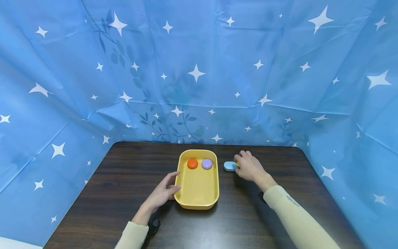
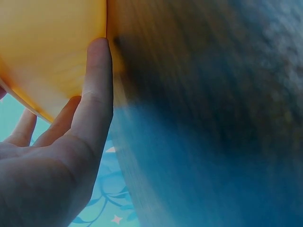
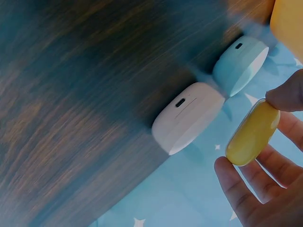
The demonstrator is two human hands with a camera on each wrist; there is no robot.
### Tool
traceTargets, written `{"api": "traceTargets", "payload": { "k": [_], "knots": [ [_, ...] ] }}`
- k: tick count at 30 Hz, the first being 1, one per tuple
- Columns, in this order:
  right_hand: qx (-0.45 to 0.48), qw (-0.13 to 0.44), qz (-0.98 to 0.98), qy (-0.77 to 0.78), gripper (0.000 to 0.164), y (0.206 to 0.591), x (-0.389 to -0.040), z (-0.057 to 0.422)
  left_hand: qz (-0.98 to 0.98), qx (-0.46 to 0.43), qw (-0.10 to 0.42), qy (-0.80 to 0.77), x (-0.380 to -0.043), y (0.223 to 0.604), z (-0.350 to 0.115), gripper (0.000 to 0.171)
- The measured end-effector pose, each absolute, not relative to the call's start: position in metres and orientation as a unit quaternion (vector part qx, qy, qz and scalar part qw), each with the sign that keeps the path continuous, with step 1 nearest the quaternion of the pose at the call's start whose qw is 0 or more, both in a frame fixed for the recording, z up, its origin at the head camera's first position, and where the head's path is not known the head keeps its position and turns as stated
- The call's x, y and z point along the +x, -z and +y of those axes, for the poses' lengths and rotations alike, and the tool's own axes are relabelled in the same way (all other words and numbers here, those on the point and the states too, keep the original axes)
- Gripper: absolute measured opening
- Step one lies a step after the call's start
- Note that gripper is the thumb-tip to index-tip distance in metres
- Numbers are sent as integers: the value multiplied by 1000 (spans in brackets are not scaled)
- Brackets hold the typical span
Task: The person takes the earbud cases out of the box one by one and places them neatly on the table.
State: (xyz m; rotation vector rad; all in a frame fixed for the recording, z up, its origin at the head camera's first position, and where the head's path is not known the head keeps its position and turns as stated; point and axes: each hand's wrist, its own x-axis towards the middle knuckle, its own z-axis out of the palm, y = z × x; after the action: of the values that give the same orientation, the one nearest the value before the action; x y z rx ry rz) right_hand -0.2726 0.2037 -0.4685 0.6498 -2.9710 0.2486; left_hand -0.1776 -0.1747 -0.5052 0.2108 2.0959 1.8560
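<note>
Okay, right hand (image 1: 250, 168) pinches the yellow oval case (image 3: 254, 132); I'd clear the light-blue charging case (image 1: 229, 166), left hand (image 1: 160, 195) gripping the yellow tray (image 1: 199, 190) steady.

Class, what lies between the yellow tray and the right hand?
In the head view, a blue case lies between the yellow tray and the right hand.

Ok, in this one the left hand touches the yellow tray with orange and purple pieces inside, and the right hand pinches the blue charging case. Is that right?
Not quite: the right hand pinches the yellow oval case. The right wrist view shows this, with the blue charging case sitting on the table. The rest stands.
</note>
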Motion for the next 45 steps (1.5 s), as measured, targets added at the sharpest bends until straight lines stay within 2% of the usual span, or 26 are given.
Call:
{"api": "traceTargets", "payload": {
  "k": [10, 22, 45],
  "knots": [
    [207, 41, -974, -81, 14, 469, -273, 218, 739, 71, 165, -650, -178, 505, -174, 61],
    [198, 44, -977, -68, 27, 468, -274, 234, 740, 78, 164, -648, -178, 506, -176, 62],
    [149, 25, -984, -90, 19, 477, -280, 265, 746, 65, 158, -644, -178, 504, -173, 59]
  ]
}}
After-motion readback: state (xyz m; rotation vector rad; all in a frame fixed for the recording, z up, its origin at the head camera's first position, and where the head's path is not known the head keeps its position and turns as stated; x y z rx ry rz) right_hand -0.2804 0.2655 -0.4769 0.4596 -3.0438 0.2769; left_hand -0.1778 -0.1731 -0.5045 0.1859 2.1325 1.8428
